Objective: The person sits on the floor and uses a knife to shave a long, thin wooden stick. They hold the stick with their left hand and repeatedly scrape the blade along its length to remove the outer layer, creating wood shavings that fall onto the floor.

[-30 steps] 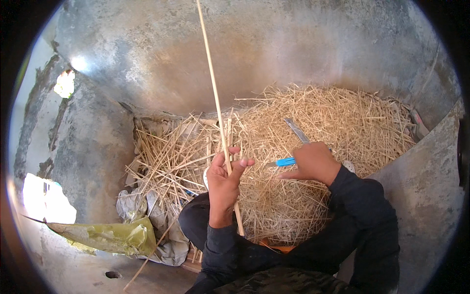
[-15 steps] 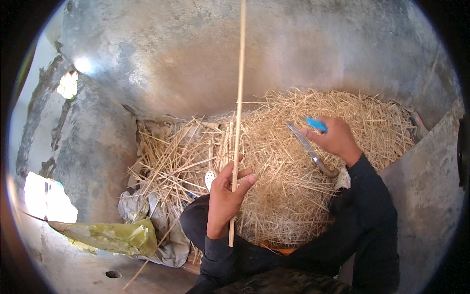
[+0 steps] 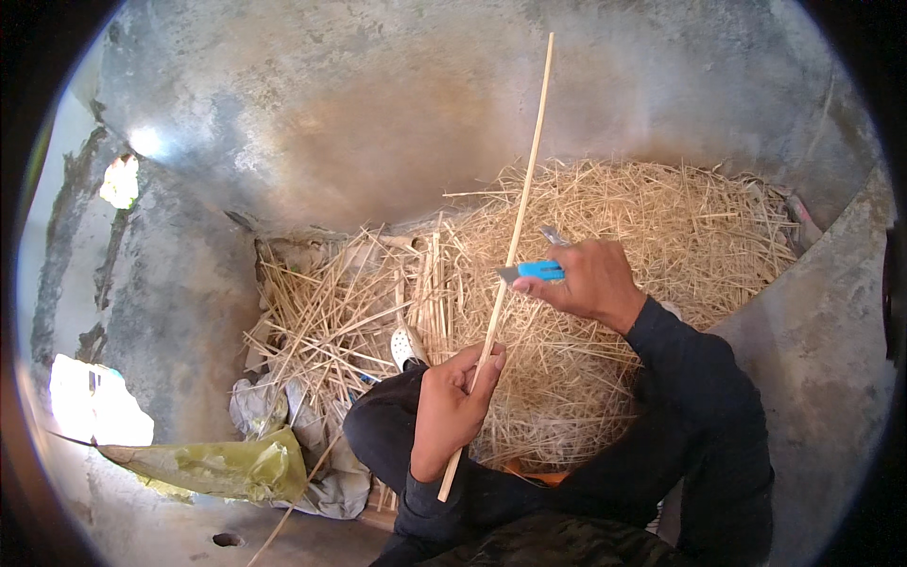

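A long, thin, pale strip of split bamboo [image 3: 529, 180] stands at a slant in front of me, its top leaning right. My left hand [image 3: 452, 402] is closed around its lower part, and its cut end sticks out below the palm. In my right hand [image 3: 595, 283] is a blue utility knife [image 3: 541, 271]. The knife's short blade points left and lies against the strip or right beside it, above my left hand. Behind my right hand the tip of a metal blade [image 3: 554, 236] shows on the shavings; the rest of it is hidden.
A large heap of bamboo shavings [image 3: 680, 227] lies against the grey wall [image 3: 378, 104]. Loose strips [image 3: 312, 312] are piled at the left, near a white clog [image 3: 406, 345] on my foot. A yellow-green sheet [image 3: 227, 468] and grey cloth [image 3: 340, 482] lie lower left.
My right hand has moved left, bringing the utility knife to the strip. The strip has dropped lower and tilted right, with my left hand slightly lower too.
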The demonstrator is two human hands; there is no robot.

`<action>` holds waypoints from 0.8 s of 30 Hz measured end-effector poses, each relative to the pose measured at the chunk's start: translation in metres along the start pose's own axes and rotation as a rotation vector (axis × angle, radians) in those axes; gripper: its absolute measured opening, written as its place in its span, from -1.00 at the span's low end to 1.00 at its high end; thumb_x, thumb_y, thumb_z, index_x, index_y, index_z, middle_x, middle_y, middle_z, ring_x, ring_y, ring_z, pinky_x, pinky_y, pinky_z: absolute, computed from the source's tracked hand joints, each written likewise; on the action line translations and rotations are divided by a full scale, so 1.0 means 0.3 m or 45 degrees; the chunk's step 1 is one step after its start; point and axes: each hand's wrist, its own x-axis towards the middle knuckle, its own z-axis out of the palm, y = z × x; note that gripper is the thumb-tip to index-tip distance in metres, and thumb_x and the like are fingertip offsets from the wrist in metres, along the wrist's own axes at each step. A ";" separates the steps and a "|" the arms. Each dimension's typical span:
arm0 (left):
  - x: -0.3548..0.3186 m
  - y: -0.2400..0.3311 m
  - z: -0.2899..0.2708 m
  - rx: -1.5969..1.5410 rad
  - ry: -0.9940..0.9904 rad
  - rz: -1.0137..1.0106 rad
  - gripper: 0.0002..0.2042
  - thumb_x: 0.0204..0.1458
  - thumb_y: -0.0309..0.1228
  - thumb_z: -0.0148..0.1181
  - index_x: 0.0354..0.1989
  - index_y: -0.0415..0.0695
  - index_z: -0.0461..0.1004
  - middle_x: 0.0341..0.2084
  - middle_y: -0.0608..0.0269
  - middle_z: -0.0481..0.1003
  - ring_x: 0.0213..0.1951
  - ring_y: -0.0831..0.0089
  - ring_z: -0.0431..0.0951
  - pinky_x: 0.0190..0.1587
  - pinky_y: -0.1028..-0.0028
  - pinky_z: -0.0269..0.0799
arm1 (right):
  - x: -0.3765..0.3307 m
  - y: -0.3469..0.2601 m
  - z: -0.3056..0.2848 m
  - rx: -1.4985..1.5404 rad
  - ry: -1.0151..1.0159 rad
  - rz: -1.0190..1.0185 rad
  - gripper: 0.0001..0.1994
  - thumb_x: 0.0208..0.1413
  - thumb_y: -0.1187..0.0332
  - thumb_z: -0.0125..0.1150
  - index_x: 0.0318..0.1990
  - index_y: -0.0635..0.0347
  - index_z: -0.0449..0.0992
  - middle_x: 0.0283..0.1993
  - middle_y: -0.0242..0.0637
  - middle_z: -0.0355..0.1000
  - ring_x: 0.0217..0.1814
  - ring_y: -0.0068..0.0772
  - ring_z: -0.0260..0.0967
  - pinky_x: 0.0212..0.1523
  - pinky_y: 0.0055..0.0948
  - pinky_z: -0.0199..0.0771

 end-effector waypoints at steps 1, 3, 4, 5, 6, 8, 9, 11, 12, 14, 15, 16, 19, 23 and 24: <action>0.001 0.002 0.001 -0.026 -0.013 0.001 -0.77 0.16 -0.35 0.11 -0.18 -0.28 0.51 -0.76 0.50 0.18 -0.62 0.78 0.11 -0.60 0.62 0.02 | -0.023 -0.015 0.001 -0.003 -0.027 -0.057 -0.19 -0.06 -0.52 -0.22 -0.70 0.15 0.44 -0.84 -0.29 0.25 -0.79 -0.33 0.31 -0.74 -0.33 0.23; 0.004 0.007 -0.003 -0.035 0.002 0.033 -0.77 0.15 -0.36 0.11 -0.16 -0.29 0.51 -0.75 0.47 0.21 -0.62 0.78 0.12 -0.60 0.62 0.04 | -0.040 -0.055 0.005 0.002 -0.079 -0.135 -0.20 -0.05 -0.51 -0.21 -0.71 0.15 0.44 -0.84 -0.32 0.24 -0.79 -0.36 0.28 -0.74 -0.33 0.23; -0.011 0.010 -0.007 -0.020 0.013 0.046 -0.77 0.15 -0.36 0.10 -0.16 -0.29 0.50 -0.75 0.46 0.21 -0.61 0.78 0.12 -0.60 0.62 0.05 | -0.048 -0.077 0.008 0.009 -0.114 -0.140 -0.21 -0.04 -0.50 -0.19 -0.71 0.14 0.43 -0.84 -0.33 0.23 -0.80 -0.37 0.26 -0.73 -0.32 0.24; -0.024 0.008 -0.010 -0.004 0.024 0.059 -0.76 0.16 -0.37 0.10 -0.15 -0.30 0.50 -0.74 0.45 0.22 -0.61 0.77 0.13 -0.59 0.62 0.06 | -0.038 -0.070 0.002 -0.019 -0.095 -0.092 -0.24 -0.04 -0.47 -0.13 -0.72 0.12 0.43 -0.82 -0.30 0.25 -0.79 -0.34 0.27 -0.71 -0.30 0.26; -0.036 0.000 -0.012 -0.012 0.038 0.098 -0.76 0.16 -0.37 0.10 -0.13 -0.30 0.50 -0.74 0.44 0.21 -0.61 0.77 0.13 -0.59 0.62 0.06 | -0.021 -0.054 -0.001 -0.047 -0.077 -0.045 -0.27 -0.03 -0.44 -0.08 -0.72 0.11 0.44 -0.81 -0.27 0.27 -0.78 -0.32 0.27 -0.69 -0.27 0.28; -0.062 -0.014 -0.004 -0.055 0.036 0.187 -0.75 0.16 -0.38 0.10 -0.11 -0.31 0.48 -0.74 0.41 0.21 -0.61 0.77 0.14 -0.59 0.61 0.06 | 0.005 0.019 -0.025 -0.038 -0.117 0.130 -0.25 -0.04 -0.46 -0.12 -0.73 0.10 0.43 -0.82 -0.26 0.23 -0.80 -0.32 0.23 -0.70 -0.28 0.26; -0.074 -0.017 -0.001 -0.113 0.032 0.193 -0.75 0.17 -0.39 0.09 -0.08 -0.29 0.49 -0.73 0.46 0.21 -0.61 0.79 0.11 -0.61 0.62 0.01 | 0.001 0.039 -0.022 0.001 -0.158 0.164 -0.25 -0.04 -0.47 -0.12 -0.74 0.11 0.42 -0.83 -0.25 0.23 -0.80 -0.30 0.23 -0.69 -0.27 0.27; -0.076 0.009 -0.015 -0.159 0.014 0.058 -0.75 0.18 -0.39 0.08 -0.08 -0.30 0.49 -0.71 0.49 0.25 -0.61 0.80 0.12 -0.60 0.64 0.00 | -0.021 -0.005 -0.025 0.045 -0.148 0.051 -0.25 -0.05 -0.46 -0.09 -0.76 0.12 0.41 -0.85 -0.26 0.21 -0.81 -0.27 0.23 -0.65 -0.27 0.31; -0.076 0.018 -0.020 -0.180 0.014 -0.011 -0.75 0.19 -0.38 0.07 -0.08 -0.31 0.49 -0.69 0.51 0.27 -0.60 0.81 0.12 -0.60 0.65 -0.01 | -0.036 -0.046 -0.018 0.062 -0.111 -0.049 -0.25 -0.05 -0.46 -0.09 -0.76 0.12 0.42 -0.85 -0.27 0.20 -0.81 -0.27 0.23 -0.64 -0.27 0.33; -0.095 0.003 -0.026 -0.247 0.029 -0.009 -0.74 0.20 -0.38 0.07 -0.08 -0.32 0.49 -0.66 0.54 0.27 -0.59 0.81 0.12 -0.59 0.67 -0.04 | -0.067 -0.106 0.004 0.117 -0.047 -0.227 -0.25 -0.05 -0.45 -0.07 -0.76 0.12 0.42 -0.86 -0.28 0.20 -0.82 -0.28 0.23 -0.61 -0.28 0.35; -0.101 -0.002 -0.028 -0.279 0.037 -0.009 -0.74 0.20 -0.38 0.07 -0.08 -0.32 0.49 -0.65 0.56 0.28 -0.59 0.82 0.11 -0.59 0.67 -0.05 | -0.035 -0.084 -0.013 -0.034 -0.019 -0.277 -0.25 -0.07 -0.46 -0.06 -0.77 0.12 0.42 -0.86 -0.28 0.21 -0.81 -0.29 0.25 -0.59 -0.26 0.38; -0.120 0.001 -0.025 -0.279 0.014 -0.064 -0.74 0.20 -0.38 0.07 -0.08 -0.33 0.49 -0.64 0.56 0.27 -0.59 0.82 0.11 -0.59 0.68 -0.05 | -0.034 -0.050 -0.005 -0.004 -0.013 -0.182 -0.22 -0.07 -0.49 -0.14 -0.78 0.11 0.40 -0.86 -0.32 0.18 -0.83 -0.34 0.21 -0.67 -0.30 0.28; -0.144 0.015 -0.007 -0.408 0.053 -0.071 -0.74 0.17 -0.39 0.11 -0.13 -0.37 0.51 -0.56 0.55 0.31 -0.55 0.79 0.15 -0.53 0.69 -0.02 | 0.028 0.041 -0.033 -0.011 0.077 0.086 -0.15 -0.05 -0.55 -0.33 -0.80 0.11 0.38 -0.89 -0.41 0.11 -0.89 -0.42 0.10 -0.80 -0.34 0.14; -0.152 0.016 -0.037 -0.281 -0.009 -0.133 -0.73 0.18 -0.38 0.10 -0.10 -0.36 0.50 -0.57 0.52 0.34 -0.53 0.79 0.20 -0.52 0.70 0.05 | -0.010 -0.013 0.008 -0.002 -0.007 -0.082 -0.19 -0.08 -0.54 -0.22 -0.78 0.09 0.41 -0.85 -0.33 0.21 -0.84 -0.37 0.22 -0.73 -0.27 0.27; -0.157 0.007 -0.032 -0.321 0.029 -0.106 -0.74 0.18 -0.39 0.10 -0.10 -0.35 0.51 -0.58 0.52 0.34 -0.54 0.79 0.20 -0.53 0.70 0.04 | -0.018 -0.056 0.005 0.035 -0.012 -0.167 -0.23 -0.10 -0.53 -0.14 -0.78 0.07 0.41 -0.83 -0.30 0.25 -0.81 -0.35 0.27 -0.71 -0.29 0.28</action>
